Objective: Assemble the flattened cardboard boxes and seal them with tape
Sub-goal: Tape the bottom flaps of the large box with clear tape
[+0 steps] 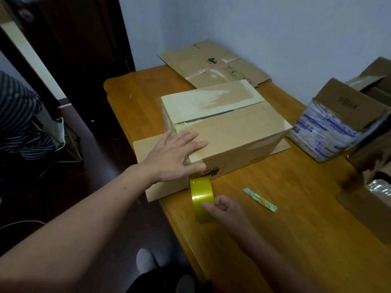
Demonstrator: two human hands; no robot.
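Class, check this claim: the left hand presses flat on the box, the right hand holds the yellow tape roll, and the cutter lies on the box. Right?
No: the head view shows the cutter lying on the table, not the box; the rest holds.

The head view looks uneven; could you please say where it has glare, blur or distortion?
Head view: glare on the yellow tape roll and on the taped far flap of the cardboard box; the torn cardboard at the right edge is smeared; wide-angle distortion tilts the dark door frame.
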